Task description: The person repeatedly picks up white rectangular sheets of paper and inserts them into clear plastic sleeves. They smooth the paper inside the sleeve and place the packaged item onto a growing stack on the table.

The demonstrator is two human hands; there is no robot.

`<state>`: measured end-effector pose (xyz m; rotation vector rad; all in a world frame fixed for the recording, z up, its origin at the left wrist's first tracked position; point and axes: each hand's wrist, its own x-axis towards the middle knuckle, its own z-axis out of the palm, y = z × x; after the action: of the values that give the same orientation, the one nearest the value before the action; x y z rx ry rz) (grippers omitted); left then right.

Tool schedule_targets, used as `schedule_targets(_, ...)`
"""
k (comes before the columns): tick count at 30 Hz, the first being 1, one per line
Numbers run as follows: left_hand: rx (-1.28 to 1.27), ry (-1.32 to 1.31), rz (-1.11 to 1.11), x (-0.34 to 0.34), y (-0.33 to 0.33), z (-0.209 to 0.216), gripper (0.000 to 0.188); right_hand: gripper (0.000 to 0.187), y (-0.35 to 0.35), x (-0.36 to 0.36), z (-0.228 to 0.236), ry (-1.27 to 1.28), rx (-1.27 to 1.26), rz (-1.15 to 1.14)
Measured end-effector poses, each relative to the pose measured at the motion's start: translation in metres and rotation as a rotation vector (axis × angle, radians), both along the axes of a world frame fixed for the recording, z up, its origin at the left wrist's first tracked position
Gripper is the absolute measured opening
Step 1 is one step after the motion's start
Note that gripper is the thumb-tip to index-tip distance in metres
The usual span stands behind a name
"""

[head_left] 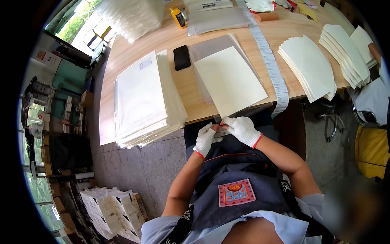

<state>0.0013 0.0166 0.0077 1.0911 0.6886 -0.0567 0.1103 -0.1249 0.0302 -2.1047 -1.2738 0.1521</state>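
Note:
Both my hands wear white knit gloves with red cuffs and bare fingertips. They meet at the table's near edge, fingers pinched together. My left hand (pixel 205 139) and my right hand (pixel 244 131) pinch the near end of a clear plastic bag (pixel 252 110), though their fingers partly hide the grip. A cream sheet of card (pixel 231 81) lies at a slant over the bag, its near corner close to my right thumb. Beneath it, more clear bags (pixel 203 48) show. To the left rests a thick stack of bagged white sheets (pixel 142 95), the top one labelled.
A black phone (pixel 182 57) lies beyond the stack. A label strip (pixel 271 67) crosses the table and hangs over its edge. Fanned cream sheets (pixel 306 67) sit at the right, near another person's arm (pixel 374 53). A yellow bottle (pixel 178 18) and bundled clear plastic (pixel 132 18) stand farther back.

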Motion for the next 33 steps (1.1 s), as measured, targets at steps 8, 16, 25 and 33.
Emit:
schedule_targets(8,0.025,-0.006,0.029,0.000,0.000,-0.008,0.017,0.016,0.014,0.001,0.004,-0.276,-0.268,0.139)
schedule_targets(16,-0.026,-0.046,0.158,-0.016,0.000,-0.013,0.016,0.006,-0.115,0.054,-0.013,0.986,0.794,-0.760)
schedule_targets(25,1.255,-0.237,0.102,-0.028,0.007,-0.018,0.018,0.027,-0.288,0.022,-0.082,0.263,-1.188,-0.325)
schedule_targets(33,1.667,-0.582,-0.087,0.006,0.006,-0.011,0.022,0.026,-0.101,0.063,0.035,-0.522,0.007,-0.168)
